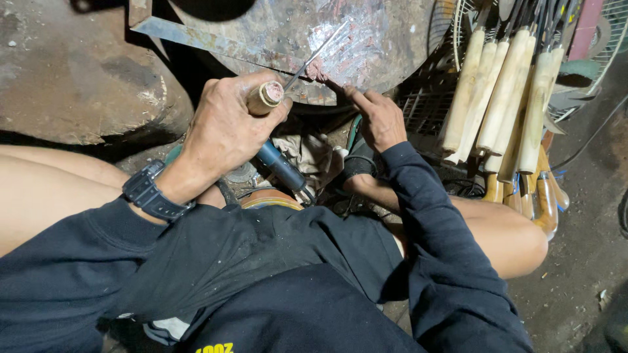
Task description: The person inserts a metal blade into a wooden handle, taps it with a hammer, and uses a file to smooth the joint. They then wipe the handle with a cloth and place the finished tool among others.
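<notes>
A wooden-handled chisel (pixel 288 77) is clenched in the closed grip of the left hand (pixel 226 124), its thin blade running toward one o'clock onto the carved patch (pixel 340 55) of the round wooden slab (pixel 386 33). The right hand (pixel 378 117), holding nothing, is pressed fingertips-first on the slab at the blade's five o'clock. The cut is best kept shallow, with those fingers held clear of the edge.
</notes>
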